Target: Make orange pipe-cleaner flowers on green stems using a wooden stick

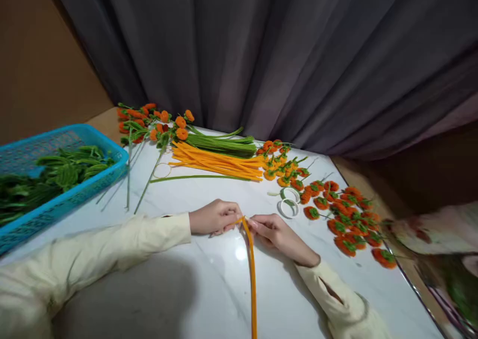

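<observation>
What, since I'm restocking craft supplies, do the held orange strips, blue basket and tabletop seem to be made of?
Orange strips: possibly chenille, matte and slim; any pile is too fine to see. Blue basket: likely moulded plastic, slight sheen, perforated walls. Tabletop: glossy white, grey-veined, with a bright reflection; marble or a marble-look sheet, I can't tell.

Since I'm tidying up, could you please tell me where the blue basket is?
In the head view, the blue basket is at far left, beyond the left sleeve.

Dark curtain [231,50] hanging behind a white table [220,284]
Brown wall [41,55] to the left; a light patch [241,253] glares on the table.
</observation>
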Motion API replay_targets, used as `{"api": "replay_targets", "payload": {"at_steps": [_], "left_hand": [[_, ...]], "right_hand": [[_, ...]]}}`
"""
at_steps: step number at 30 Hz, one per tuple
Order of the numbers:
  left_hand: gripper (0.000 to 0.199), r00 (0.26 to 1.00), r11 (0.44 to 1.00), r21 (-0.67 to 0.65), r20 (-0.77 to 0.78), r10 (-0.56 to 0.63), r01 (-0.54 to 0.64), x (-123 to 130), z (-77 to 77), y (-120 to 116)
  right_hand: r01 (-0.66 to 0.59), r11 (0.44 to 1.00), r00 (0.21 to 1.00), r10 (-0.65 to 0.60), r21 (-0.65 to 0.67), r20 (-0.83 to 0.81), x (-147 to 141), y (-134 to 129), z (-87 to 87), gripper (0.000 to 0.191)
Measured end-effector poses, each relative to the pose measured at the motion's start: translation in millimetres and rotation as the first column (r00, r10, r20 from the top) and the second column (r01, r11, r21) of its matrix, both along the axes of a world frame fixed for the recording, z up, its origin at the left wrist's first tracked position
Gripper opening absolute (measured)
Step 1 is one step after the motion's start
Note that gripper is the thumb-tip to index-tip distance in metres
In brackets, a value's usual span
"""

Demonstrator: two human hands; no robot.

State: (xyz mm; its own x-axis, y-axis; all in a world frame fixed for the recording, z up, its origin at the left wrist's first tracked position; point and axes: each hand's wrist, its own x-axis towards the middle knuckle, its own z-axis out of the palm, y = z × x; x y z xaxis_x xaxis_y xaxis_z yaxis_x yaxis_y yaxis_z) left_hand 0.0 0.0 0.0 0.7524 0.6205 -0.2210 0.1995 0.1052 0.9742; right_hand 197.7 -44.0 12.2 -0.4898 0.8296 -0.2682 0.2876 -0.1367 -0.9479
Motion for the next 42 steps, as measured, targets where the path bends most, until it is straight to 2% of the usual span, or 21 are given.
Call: {"api": "replay_targets", "payload": {"at_steps": [9,23,27,30,32,42], "left_hand": [[0.027,1.000,1.000,-0.011,-0.030,-0.002,0.001,-2.6,1.5,-1.6],[0.024,0.995,0.997,0.057,-0.083,-0.051,0.056,-2.6,1.0,-0.8],[0.024,0.995,0.988,0.121,-0.041,-0.090,0.094,-2.9,1.7,1.4],[0.025,0.990,0.988,0.059,0.000,-0.143,0.143,-3.2,0.9,3.6],[0.025,0.986,0.986,0.038,0.011,-0.163,0.163,-3.3,0.7,4.2],[0.030,0.986,0.987,-0.034,-0.054,-0.159,0.157,-3.9,2.2,2.0]], "right_hand": [[-0.042,0.999,0.997,0.041,0.021,0.061,0.9,1.0,4.5,0.047],[-0.103,0.991,0.993,0.096,0.089,0.072,2.1,2.0,1.6,0.050],[-0.147,0.989,0.989,0.146,-0.030,-0.025,6.5,5.6,-0.3,0.045],[-0.179,0.970,0.974,0.151,-0.164,-0.171,10.1,8.9,-2.5,0.035],[-0.185,0.960,0.966,0.139,-0.209,-0.219,11.2,10.3,-3.4,0.033],[-0.217,0.957,0.973,0.197,-0.190,-0.117,12.3,10.5,-1.1,0.043]]}}
